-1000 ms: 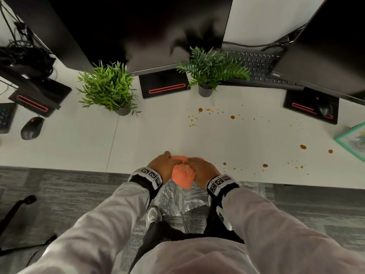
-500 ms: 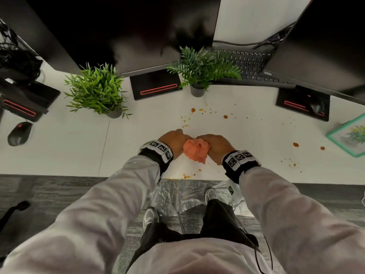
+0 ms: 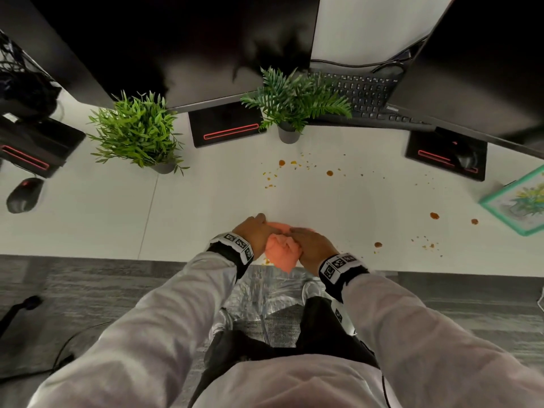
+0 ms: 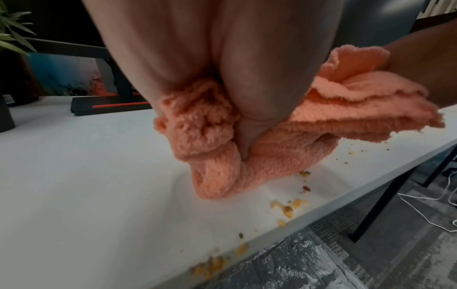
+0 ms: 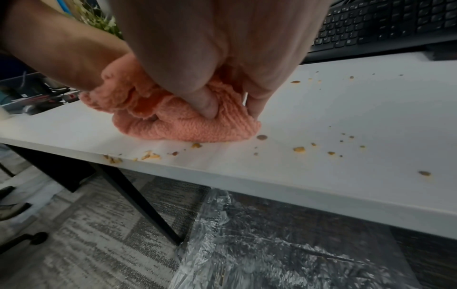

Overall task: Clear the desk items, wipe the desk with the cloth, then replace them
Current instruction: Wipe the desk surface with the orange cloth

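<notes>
Both hands hold a bunched orange cloth [image 3: 281, 251] [image 4: 284, 148] [image 5: 183, 125] against the white desk [image 3: 206, 207] near its front edge. My left hand [image 3: 256, 234] grips the cloth's left side, my right hand [image 3: 312, 245] grips its right side with fingers dug into the folds. Yellow-brown crumbs [image 4: 288, 207] [image 5: 150, 156] lie at the desk edge beside the cloth. More crumbs and brown spots [image 3: 329, 173] are scattered over the middle and right of the desk.
Two potted plants [image 3: 138, 134] [image 3: 294, 98] stand at the back by black monitor stands [image 3: 226, 125]. A keyboard [image 3: 365, 95] lies behind on the right, a mouse [image 3: 23, 194] far left, a framed picture [image 3: 521, 201] far right. Clear plastic sheeting [image 5: 272, 244] covers the floor below the edge.
The hands and cloth went forward onto the desk, then came back toward the front edge, where crumbs have gathered.
</notes>
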